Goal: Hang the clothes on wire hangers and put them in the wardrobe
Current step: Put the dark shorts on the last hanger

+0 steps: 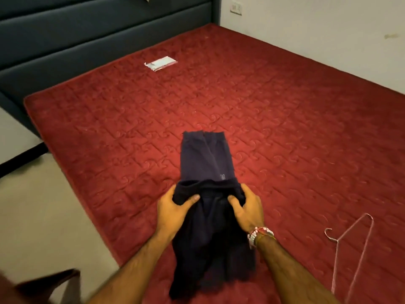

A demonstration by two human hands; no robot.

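Note:
A dark navy garment (206,159) lies folded lengthwise on the red mattress (285,119), its near part bunched up. My left hand (175,208) grips the bunched fabric at its left side, thumb on top. My right hand (248,207), with beaded bracelets at the wrist, grips the fabric at its right side. A thin wire hanger (350,249) lies flat on the mattress to the right of my right forearm, apart from the garment. No wardrobe is in view.
A white paper packet (161,63) lies far back on the mattress. A dark padded headboard (87,29) runs along the back left. Pale floor (43,216) is to the left, and a white wall (328,36) with a socket to the right.

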